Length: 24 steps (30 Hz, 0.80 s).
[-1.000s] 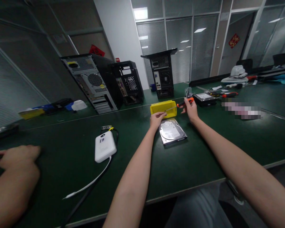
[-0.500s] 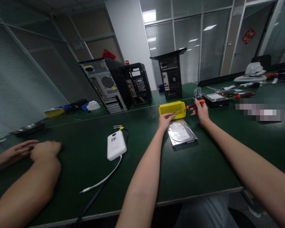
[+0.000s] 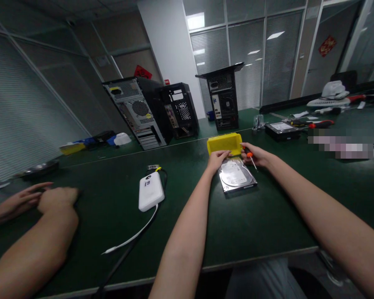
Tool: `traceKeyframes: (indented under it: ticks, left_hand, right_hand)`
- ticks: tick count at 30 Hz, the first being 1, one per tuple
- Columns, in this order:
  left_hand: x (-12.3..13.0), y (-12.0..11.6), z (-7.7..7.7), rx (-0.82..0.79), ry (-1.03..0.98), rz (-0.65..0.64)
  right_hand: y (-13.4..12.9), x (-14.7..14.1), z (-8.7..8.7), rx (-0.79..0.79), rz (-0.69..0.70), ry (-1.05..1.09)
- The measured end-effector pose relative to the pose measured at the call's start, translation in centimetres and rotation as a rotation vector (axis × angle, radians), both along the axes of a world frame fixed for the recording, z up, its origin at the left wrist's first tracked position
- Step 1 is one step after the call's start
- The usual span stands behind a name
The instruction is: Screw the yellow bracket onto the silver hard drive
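A silver hard drive (image 3: pixel 237 173) lies flat on the green table, its white label facing up. My left hand (image 3: pixel 217 161) is at the drive's far left corner, fingertips pinched together in front of a yellow plastic box (image 3: pixel 223 144); whatever they may hold is too small to make out. On the other side of the drive, my right hand (image 3: pixel 256 155) is closed around an orange and black screwdriver (image 3: pixel 248 154). Its metal shaft points down toward the right, away from the drive. The yellow box stands just behind the drive, with its hollow side toward me.
Another person's arm and hands (image 3: pixel 57 203) rest at the left. A white power bank (image 3: pixel 151 191) with a cable lies between us. Computer cases (image 3: pixel 224 101) stand at the back. Another drive (image 3: pixel 282 129) and tools (image 3: pixel 318 124) lie at the right.
My right hand has come left and down to the drive's far right corner. The screwdriver has turned, its shaft swinging from the left hand's fingertips to point down-right. My left hand stays nearly in place.
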<state>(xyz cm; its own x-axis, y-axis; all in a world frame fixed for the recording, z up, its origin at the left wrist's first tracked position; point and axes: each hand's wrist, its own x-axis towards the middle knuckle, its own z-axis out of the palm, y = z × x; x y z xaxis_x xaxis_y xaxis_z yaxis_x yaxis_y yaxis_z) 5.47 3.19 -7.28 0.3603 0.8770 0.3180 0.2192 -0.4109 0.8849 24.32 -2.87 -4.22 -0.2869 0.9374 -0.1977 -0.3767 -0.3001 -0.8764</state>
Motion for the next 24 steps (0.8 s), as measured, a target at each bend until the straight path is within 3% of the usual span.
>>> traceKeyframes:
  ticks: [11, 19, 24]
  left_hand:
    - [-1.8, -0.4, 2.0, -0.004, 0.281, -0.159]
    - [-0.9, -0.3, 2.8, 0.078, 0.493, -0.244]
    - [-0.8, -0.7, 2.7, 0.084, 0.537, -0.297]
  right_hand:
    - [-0.4, -2.6, 0.1, -0.017, 0.055, 0.000]
    - [1.2, -0.6, -0.7, 0.063, -0.354, 0.145]
    - [1.7, 0.2, -1.0, 0.022, -0.501, 0.237]
